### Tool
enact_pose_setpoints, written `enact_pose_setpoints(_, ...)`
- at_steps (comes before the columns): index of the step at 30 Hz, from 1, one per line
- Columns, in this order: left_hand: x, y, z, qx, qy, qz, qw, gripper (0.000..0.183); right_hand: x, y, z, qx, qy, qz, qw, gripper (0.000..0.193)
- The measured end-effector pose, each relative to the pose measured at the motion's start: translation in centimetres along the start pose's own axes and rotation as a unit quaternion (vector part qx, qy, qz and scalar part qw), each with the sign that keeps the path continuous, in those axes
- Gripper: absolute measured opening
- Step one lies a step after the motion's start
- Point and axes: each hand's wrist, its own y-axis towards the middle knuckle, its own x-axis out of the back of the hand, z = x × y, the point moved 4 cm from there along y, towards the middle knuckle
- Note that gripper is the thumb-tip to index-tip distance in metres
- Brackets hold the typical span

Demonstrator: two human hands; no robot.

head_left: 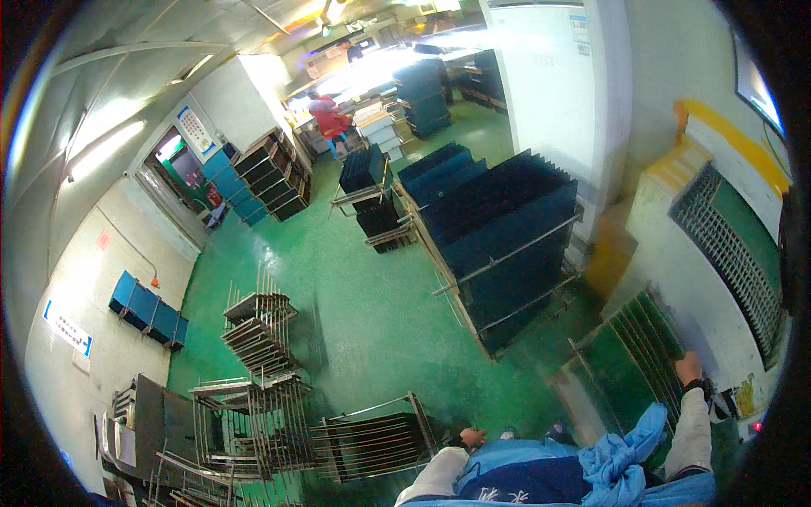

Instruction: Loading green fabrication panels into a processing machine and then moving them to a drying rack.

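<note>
At the lower right, my right hand [689, 367] is closed at the upper edge of a green panel [646, 342], one of several standing on edge in a metal rack beside the white machine. The exact grip is too small to make out fully. My left hand [473, 437] hangs low by my blue apron [528, 456], fingers loosely extended, with nothing seen in it. Left of that hand stands a metal rack of dark panels [376, 444], apart from it.
A large cart of dark blue panels [507, 253] stands ahead, with a smaller rack [372, 203] behind it. Wire racks [258, 329] stand at left on the green floor. The white machine [659, 220] has a roller conveyor [735, 253]. A person in red [328, 114] sits far off.
</note>
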Motion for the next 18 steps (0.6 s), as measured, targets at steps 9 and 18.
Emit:
enact_pose_setpoints(9,-0.3,0.0,-0.2,-0.001,0.005,-0.001,1.000,0.032,-0.3,0.4,-0.3,-0.015,0.003,0.014,1.000,0.029)
enact_pose_setpoints(18,-1.0,0.3,-0.6,-0.010,0.012,0.007,1.000,0.033,-1.3,0.6,-2.7,-0.008,-0.005,-0.035,0.999,0.022)
